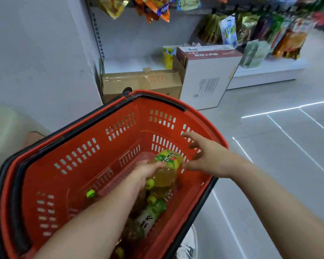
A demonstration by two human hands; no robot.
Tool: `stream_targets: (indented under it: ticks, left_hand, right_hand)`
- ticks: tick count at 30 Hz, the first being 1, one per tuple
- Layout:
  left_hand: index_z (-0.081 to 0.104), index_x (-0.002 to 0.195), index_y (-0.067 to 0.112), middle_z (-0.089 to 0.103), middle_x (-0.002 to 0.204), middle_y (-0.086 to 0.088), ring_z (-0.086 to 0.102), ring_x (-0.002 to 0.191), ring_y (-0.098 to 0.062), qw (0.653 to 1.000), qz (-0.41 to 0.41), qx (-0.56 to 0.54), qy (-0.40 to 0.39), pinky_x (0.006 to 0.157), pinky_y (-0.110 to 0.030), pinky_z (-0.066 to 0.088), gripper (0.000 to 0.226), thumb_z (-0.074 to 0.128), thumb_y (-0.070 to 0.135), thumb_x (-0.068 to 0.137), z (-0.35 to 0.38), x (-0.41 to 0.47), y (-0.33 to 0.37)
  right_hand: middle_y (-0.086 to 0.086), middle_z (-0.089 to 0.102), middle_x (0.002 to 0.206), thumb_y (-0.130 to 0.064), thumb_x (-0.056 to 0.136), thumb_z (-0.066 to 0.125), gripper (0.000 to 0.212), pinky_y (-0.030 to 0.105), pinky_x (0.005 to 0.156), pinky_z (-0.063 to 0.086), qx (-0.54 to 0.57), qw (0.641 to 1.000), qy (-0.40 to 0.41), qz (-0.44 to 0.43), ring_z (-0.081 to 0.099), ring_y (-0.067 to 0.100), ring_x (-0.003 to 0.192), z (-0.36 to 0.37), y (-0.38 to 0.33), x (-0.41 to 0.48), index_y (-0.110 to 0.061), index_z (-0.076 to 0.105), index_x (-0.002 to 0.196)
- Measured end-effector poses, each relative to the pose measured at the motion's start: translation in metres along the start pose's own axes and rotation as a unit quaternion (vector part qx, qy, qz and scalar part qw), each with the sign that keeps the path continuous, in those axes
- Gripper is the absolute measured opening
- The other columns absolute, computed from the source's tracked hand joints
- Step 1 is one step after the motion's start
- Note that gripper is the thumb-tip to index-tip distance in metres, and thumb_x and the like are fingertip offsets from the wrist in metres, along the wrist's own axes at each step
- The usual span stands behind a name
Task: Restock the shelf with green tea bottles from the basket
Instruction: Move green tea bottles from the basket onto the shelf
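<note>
Room: glossy pale floor tiles (281, 165) lie open to our right; a plain white wall (36, 53) closes our left.
Green tea bottle (166, 171): clear ribbed plastic with amber liquid and a green label, tilted, cap toward us, inside the basket near its right wall.
Left hand (148, 170): we reach into the basket, fingers wrapped round this bottle.
Right hand (209, 159): fingers spread wide, holding nothing, just beside the bottle's far end, over the right rim.
Basket (79, 156): red slotted plastic with black handles folded along the rim.
Other bottles (150, 215): lying on the basket floor under our left forearm, green caps showing.
Shelf (266, 71): white base ledge, snack bags (260, 32) hanging above.
In the way: a taped cardboard box (140, 83) and a white carton (206, 79) stand between basket and shelf.
</note>
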State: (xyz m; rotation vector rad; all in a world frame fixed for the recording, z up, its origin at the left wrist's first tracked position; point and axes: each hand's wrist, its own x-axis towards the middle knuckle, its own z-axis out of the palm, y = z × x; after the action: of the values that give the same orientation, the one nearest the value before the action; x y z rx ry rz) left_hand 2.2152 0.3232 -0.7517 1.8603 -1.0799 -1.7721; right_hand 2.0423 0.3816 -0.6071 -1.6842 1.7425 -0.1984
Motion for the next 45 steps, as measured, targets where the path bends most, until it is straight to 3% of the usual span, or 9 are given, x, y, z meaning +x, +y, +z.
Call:
stream_targets:
  ticks: [2,6,11,16,20,26,30,38,45]
  left_hand:
    - [0.064,0.119,0.020,0.068,0.102,0.004,0.062,0.083,-0.009,0.992,0.052,0.113,-0.027,0.069,-0.022,0.047,0.056,0.083,0.028,0.067,-0.030,-0.027,0.027]
    - [0.067,0.108,0.038,0.071,0.101,0.011,0.065,0.094,-0.008,0.941,0.178,0.270,-0.096,0.088,-0.028,0.049,0.050,0.084,0.040,0.062,-0.076,-0.092,0.087]
    - [0.071,0.107,0.029,0.073,0.103,0.002,0.069,0.095,-0.014,0.938,0.254,0.167,-0.165,0.080,-0.028,0.054,0.042,0.081,0.034,0.066,-0.102,-0.128,0.120]
    - [0.068,0.102,0.020,0.073,0.088,0.000,0.065,0.083,-0.016,0.966,0.176,-0.189,-0.003,0.072,-0.029,0.051,0.021,0.054,0.033,0.093,-0.093,-0.076,0.082]
    - [0.051,0.131,0.018,0.056,0.130,-0.001,0.056,0.111,-0.019,0.959,0.143,0.239,0.047,0.093,-0.029,0.045,0.052,0.067,0.037,0.085,-0.045,-0.009,-0.006]
    - [0.004,0.150,0.018,0.020,0.153,-0.016,0.025,0.137,-0.038,0.880,0.119,0.458,0.040,0.110,-0.048,0.031,0.122,0.072,0.064,0.061,0.030,0.062,-0.062]
    - [-0.013,0.147,0.031,0.000,0.155,-0.019,0.017,0.139,-0.044,0.872,0.081,0.482,0.042,0.105,-0.059,0.033,0.128,0.080,0.053,0.063,0.047,0.081,-0.075]
    - [0.011,0.149,0.024,0.029,0.148,-0.013,0.030,0.135,-0.035,0.889,0.112,0.436,0.086,0.111,-0.041,0.032,0.116,0.075,0.053,0.057,0.023,0.080,-0.067]
    - [0.012,0.150,0.025,0.032,0.146,-0.003,0.031,0.131,-0.029,0.807,0.201,0.546,0.097,0.105,-0.042,0.039,0.117,0.078,0.054,0.058,-0.062,-0.031,-0.002]
  right_hand:
    - [0.000,0.012,0.161,-0.032,0.064,0.086,0.121,0.040,0.115,0.030,-0.106,0.993,-0.047,-0.025,0.021,0.021,0.146,0.004,0.005,-0.002,-0.044,0.001,0.149]
    - [-0.010,-0.020,0.160,-0.047,0.058,0.086,0.137,0.060,0.116,0.014,-0.207,0.976,-0.033,-0.067,-0.017,0.017,0.148,0.021,-0.014,-0.003,-0.048,-0.020,0.144]
    - [0.000,0.026,0.145,-0.061,0.050,0.081,0.127,0.057,0.101,0.039,-0.203,0.962,0.107,-0.145,0.024,0.022,0.135,0.007,-0.046,-0.012,-0.040,0.003,0.148]
    - [0.010,0.035,0.140,-0.065,0.047,0.081,0.129,0.058,0.101,0.041,-0.157,0.971,0.180,-0.026,0.031,0.031,0.131,0.007,-0.041,-0.006,-0.034,0.007,0.148]
    - [0.011,0.033,0.141,-0.065,0.050,0.081,0.127,0.058,0.099,0.042,-0.185,0.963,0.192,0.034,0.030,0.033,0.133,0.014,-0.035,0.003,-0.034,0.005,0.148]
    - [0.009,0.036,0.137,-0.072,0.054,0.073,0.123,0.055,0.098,0.042,-0.189,0.955,0.220,0.069,0.032,0.031,0.129,0.026,-0.031,0.008,-0.033,0.005,0.148]
    - [0.008,0.037,0.136,-0.075,0.052,0.071,0.123,0.052,0.099,0.043,-0.165,0.957,0.218,0.099,0.034,0.029,0.129,0.019,-0.024,0.012,-0.033,0.005,0.147]
    - [0.008,0.042,0.133,-0.075,0.048,0.073,0.124,0.050,0.098,0.044,-0.116,0.966,0.196,0.121,0.038,0.030,0.125,0.007,-0.015,0.011,-0.032,0.012,0.147]
    - [0.015,0.046,0.133,-0.075,0.045,0.074,0.119,0.056,0.096,0.044,-0.107,0.969,0.200,0.102,0.041,0.038,0.125,0.001,-0.028,0.005,-0.032,0.022,0.143]
